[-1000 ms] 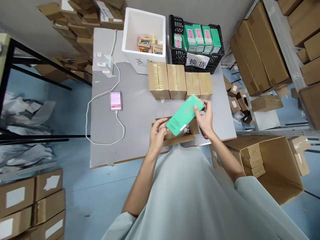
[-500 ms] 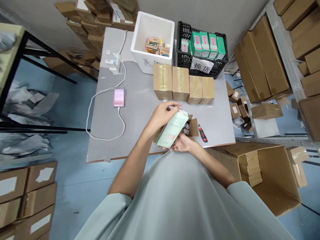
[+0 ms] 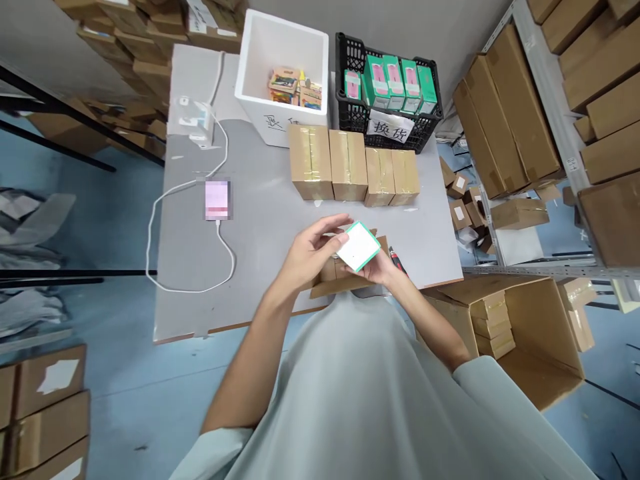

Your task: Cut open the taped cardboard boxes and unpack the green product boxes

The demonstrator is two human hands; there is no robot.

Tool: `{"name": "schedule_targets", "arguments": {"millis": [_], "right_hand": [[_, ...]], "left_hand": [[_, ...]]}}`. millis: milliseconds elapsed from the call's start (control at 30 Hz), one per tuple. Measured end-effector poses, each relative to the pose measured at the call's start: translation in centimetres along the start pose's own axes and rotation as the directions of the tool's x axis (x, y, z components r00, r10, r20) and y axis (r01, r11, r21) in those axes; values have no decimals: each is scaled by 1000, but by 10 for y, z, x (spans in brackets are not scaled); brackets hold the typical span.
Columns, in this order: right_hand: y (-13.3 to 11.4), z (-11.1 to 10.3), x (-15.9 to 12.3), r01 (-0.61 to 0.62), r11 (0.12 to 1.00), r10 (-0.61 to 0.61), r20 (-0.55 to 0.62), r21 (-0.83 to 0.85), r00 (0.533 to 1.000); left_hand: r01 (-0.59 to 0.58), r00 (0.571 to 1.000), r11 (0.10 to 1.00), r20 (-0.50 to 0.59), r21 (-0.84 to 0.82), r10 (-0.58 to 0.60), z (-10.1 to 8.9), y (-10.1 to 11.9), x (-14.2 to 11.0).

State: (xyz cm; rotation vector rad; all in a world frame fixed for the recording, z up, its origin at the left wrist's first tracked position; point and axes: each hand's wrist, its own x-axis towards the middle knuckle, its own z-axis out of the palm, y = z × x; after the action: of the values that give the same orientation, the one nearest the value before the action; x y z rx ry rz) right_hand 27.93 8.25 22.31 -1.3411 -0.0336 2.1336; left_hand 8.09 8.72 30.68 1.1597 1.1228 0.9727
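Note:
Between my two hands I hold a green box (image 3: 359, 247), its white square end turned up toward me. My left hand (image 3: 317, 245) grips it from the left, thumb on the white end's edge. My right hand (image 3: 379, 268) is wrapped round its lower right side, with the fingers partly hidden behind it. Just below lies an opened cardboard box (image 3: 340, 285) at the table's front edge, largely covered by my hands and the green box. A red and black utility knife (image 3: 397, 260) lies right of it, partly hidden by my right hand.
Several taped cartons (image 3: 347, 163) stand in a row on the grey table (image 3: 260, 253). Behind them are a white foam bin (image 3: 280, 127) and a black crate (image 3: 345, 110) of green boxes. A phone (image 3: 217, 200) lies left on a white cable. A large open carton (image 3: 545, 333) sits right.
The green box has been turned from its broad face, through a tilted side, to its white end. My right hand has shifted to its underside; my left has moved up the box.

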Motion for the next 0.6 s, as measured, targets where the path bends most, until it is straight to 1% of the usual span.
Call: {"name": "schedule_targets", "arguments": {"millis": [100, 133, 167, 200, 267, 300, 333, 367, 400, 467, 533, 600], "right_hand": [[-14, -1, 4, 183, 983, -184, -50, -25, 982], [-17, 0, 5, 225, 974, -227, -59, -35, 972], [-20, 0, 5, 267, 963, -270, -65, -41, 961], [-23, 1, 4, 314, 948, -317, -69, -45, 946], [-28, 5, 2, 433, 900, -436, -70, -53, 897], [-30, 7, 0, 496, 866, -499, -57, -66, 865], [-32, 9, -1, 551, 830, -555, -31, -87, 831], [-34, 11, -2, 593, 796, -597, 6, -118, 802], [-36, 13, -3, 623, 767, -623, 50, -155, 780], [-39, 16, -4, 658, 718, -645, 140, -226, 751], [-39, 17, -5, 676, 683, -644, 209, -277, 736], [-34, 16, -6, 679, 663, -629, 256, -316, 734]], "left_hand": [[76, 996, 993, -49, -87, -80, -3, -19, -12], [124, 990, 982, -55, -145, -133, -4, -28, -17], [185, 980, 958, -33, -220, -197, -4, -38, -22], [259, 964, 918, 24, -302, -264, -4, -48, -27], [414, 910, 800, 205, -434, -359, 0, -65, -38], [467, 884, 750, 280, -469, -375, 4, -72, -43], [493, 868, 722, 325, -486, -375, 8, -77, -48], [491, 869, 720, 334, -490, -366, 13, -80, -51], [467, 882, 739, 315, -485, -351, 17, -82, -53], [397, 916, 800, 245, -451, -317, 21, -83, -53], [344, 938, 843, 184, -414, -293, 20, -82, -50], [318, 948, 863, 143, -393, -284, 15, -82, -47]]}}
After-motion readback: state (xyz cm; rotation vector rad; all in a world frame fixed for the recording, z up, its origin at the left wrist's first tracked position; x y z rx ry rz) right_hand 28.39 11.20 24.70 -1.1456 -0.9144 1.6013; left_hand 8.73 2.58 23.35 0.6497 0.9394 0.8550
